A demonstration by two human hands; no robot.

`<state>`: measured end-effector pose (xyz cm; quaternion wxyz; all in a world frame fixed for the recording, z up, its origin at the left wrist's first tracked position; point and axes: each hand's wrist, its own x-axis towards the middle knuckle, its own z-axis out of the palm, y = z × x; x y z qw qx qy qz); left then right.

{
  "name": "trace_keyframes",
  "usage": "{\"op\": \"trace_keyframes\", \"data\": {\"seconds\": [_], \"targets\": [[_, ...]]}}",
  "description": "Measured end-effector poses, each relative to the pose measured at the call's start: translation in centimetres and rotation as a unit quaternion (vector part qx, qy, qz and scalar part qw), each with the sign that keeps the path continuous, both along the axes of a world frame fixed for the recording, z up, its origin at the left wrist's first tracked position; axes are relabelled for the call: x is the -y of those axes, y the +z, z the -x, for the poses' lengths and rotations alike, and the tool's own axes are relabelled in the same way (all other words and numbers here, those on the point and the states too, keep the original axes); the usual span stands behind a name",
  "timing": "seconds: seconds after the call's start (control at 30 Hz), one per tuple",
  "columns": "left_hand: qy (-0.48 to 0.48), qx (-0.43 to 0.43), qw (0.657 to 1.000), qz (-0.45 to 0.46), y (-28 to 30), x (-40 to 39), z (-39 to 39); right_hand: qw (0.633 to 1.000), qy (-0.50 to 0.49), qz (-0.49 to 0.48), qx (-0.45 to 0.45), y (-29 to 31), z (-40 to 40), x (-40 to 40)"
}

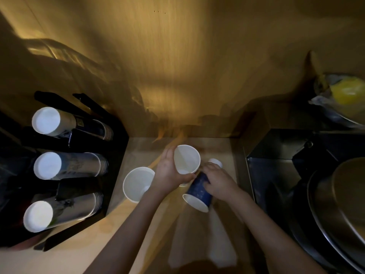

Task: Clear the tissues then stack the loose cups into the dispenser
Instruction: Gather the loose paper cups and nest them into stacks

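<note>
1. The counter (122, 244) is a pale wooden top in dim light, and no tissues show on the part in view, so the tissue step looks done or lies out of frame.
2. The dispenser (116, 155) is a black rack at the left edge, holding three columns of nested cups that lie on their sides, white bases towards the camera. All three look well filled, though how much room is left cannot be judged.
3. A stack of metal bowls (339, 204) sits at the far right, well apart from the work.
4. The left hand (167, 173) is curled around the side of an upright cup (186, 159), its mouth facing up, thumb on the near wall.
5. The right hand (218, 180) is closed around a blue cup (198, 191), tilted with its open mouth towards the person and its base touching or just beside the upright cup.
6. A loose cup (138, 183) stands upright just left of the left hand, untouched.
7. A small cup (216, 162) peeks out behind the right hand; whether it stands or lies cannot be told.
8. The step in hand appears to be gathering the loose cups into one stack. The next move likely calls for turning the blue cup to match the upright one, nesting them, then adding the rest before carrying the stack to the dispenser.
</note>
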<state>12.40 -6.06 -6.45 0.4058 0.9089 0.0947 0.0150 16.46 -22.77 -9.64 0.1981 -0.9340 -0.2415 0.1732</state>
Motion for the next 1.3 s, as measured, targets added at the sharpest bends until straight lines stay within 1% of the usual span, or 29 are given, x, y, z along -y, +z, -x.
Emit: {"op": "trace_keyframes", "data": {"seconds": [0.1,0.17,0.23,0.33,0.43,0.57,0.6,0.67,0.73,0.8,1.0,1.1,1.13,1.2,1.3], "targets": [[0.004,0.003,1.0,0.006,-0.2,0.0,0.0,0.987,0.113,0.101,0.054,-1.9,1.2,1.5],[0.004,0.007,1.0,0.01,-0.3,0.0,0.0,0.975,0.157,0.136,0.084,-3.2,2.2,2.0],[0.005,0.011,1.0,0.007,-0.5,0.0,0.1,0.97,0.166,0.137,0.113,-4.0,2.8,2.6],[0.006,0.015,1.0,0.001,-0.7,0.0,0.1,0.973,0.148,0.107,0.144,-4.3,2.8,3.2],[0.006,0.015,1.0,0.002,-0.9,-0.1,0.0,0.974,0.139,0.095,0.153,-4.4,2.4,3.5],[0.007,0.009,1.0,0.0,-1.0,-0.1,0.0,0.972,0.145,0.117,0.143,-4.0,1.8,3.5],[0.007,0.008,1.0,0.003,-1.0,-0.1,0.0,0.975,0.135,0.107,0.142,-3.7,1.6,3.5],[0.005,0.007,1.0,0.006,-1.1,-0.1,0.0,0.985,0.095,0.055,0.131,-3.0,1.4,3.8],[0.002,0.006,1.0,0.001,-1.1,-0.2,0.0,0.994,0.044,-0.005,0.104,-1.6,1.3,4.1],[-0.002,0.007,1.0,-0.008,-1.1,-0.4,-0.1,0.995,0.015,-0.044,0.084,0.2,1.4,4.5],[-0.013,0.003,1.0,-0.015,-1.0,-0.6,0.1,0.992,0.017,-0.089,0.09,5.3,2.5,6.3],[-0.027,0.014,1.0,-0.007,-0.9,-0.7,0.0,0.99,-0.01,-0.095,0.108,7.1,2.4,6.9],[-0.029,0.014,0.999,-0.005,-0.9,-0.8,0.0,0.988,-0.026,-0.111,0.103,7.7,2.2,7.0],[-0.034,0.011,0.999,-0.001,-0.8,-0.8,0.0,0.977,-0.065,-0.189,0.072,8.8,1.9,6.9],[-0.035,0.013,0.999,0.002,-0.9,-0.8,-0.1,0.934,-0.132,-0.328,0.045,10.0,1.7,6.0]]}}
